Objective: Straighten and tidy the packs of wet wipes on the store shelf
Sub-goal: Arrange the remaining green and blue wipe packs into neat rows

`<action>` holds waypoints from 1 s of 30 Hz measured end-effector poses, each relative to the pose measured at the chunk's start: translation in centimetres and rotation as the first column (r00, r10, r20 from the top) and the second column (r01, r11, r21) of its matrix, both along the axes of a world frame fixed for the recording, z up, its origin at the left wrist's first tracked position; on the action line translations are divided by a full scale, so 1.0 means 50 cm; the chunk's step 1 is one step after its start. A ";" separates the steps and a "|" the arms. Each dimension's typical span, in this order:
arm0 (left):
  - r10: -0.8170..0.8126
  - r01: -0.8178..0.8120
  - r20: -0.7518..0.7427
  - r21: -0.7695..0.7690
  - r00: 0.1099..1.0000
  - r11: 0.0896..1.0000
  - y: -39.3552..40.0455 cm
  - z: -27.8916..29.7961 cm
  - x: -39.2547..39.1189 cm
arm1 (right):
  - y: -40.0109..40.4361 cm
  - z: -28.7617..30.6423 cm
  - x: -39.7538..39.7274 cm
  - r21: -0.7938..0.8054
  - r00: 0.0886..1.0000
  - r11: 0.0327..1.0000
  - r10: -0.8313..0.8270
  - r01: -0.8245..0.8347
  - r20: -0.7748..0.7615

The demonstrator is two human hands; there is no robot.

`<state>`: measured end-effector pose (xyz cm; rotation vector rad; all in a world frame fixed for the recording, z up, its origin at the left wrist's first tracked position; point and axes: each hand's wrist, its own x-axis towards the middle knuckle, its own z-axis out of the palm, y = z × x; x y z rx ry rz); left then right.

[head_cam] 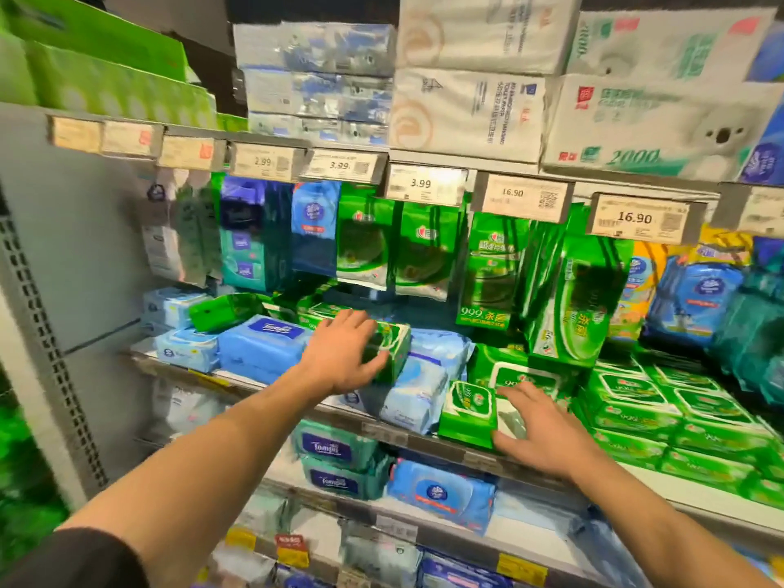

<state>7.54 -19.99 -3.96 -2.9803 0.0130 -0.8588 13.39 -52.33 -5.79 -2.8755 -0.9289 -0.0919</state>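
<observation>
My left hand (339,354) grips a green pack of wet wipes (392,350) that lies on top of pale blue packs (418,392) on the middle shelf. Its fingers wrap over the pack's top and near side. My right hand (539,430) rests on a small green pack (469,411) at the shelf's front edge, with the thumb at its lower side and the fingers spread over its right part. Another green pack (220,309) lies tilted at the back left. Neat rows of green packs (662,401) fill the shelf to the right.
Blue Tempo packs (265,345) sit to the left of my left hand. Green and blue packs (488,273) hang behind on hooks under price tags (526,197). Boxes of tissue (466,108) stand on the top shelf. Teal and blue packs (339,460) lie on the lower shelves.
</observation>
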 end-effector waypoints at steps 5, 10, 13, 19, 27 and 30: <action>0.208 -0.213 -0.057 -0.126 0.977 0.969 0.180 0.006 -0.061 | 0.155 0.038 -0.008 0.110 0.996 0.990 0.082 -0.086 0.041; 0.375 -0.401 -0.166 -0.173 0.912 0.900 0.333 0.002 -0.112 | 0.281 0.071 0.009 0.098 0.974 0.972 0.203 -0.212 0.099; 0.448 -0.480 -0.217 -0.123 0.867 0.869 0.417 -0.013 -0.146 | 0.345 0.086 0.010 -0.077 0.971 0.974 0.218 -0.212 0.095; 0.459 -0.486 -0.257 -0.049 0.850 0.873 0.527 -0.038 -0.166 | 0.442 0.107 -0.008 -0.474 0.956 0.851 0.286 -0.226 0.059; 0.339 -0.382 -0.274 -0.123 0.900 0.916 0.558 -0.021 -0.107 | 0.476 0.111 -0.010 -0.570 0.973 0.807 0.224 -0.152 0.059; 0.290 -0.355 -0.270 -0.237 0.918 0.904 0.551 -0.019 -0.081 | 0.488 0.107 -0.012 -0.527 0.975 0.842 0.196 -0.114 0.102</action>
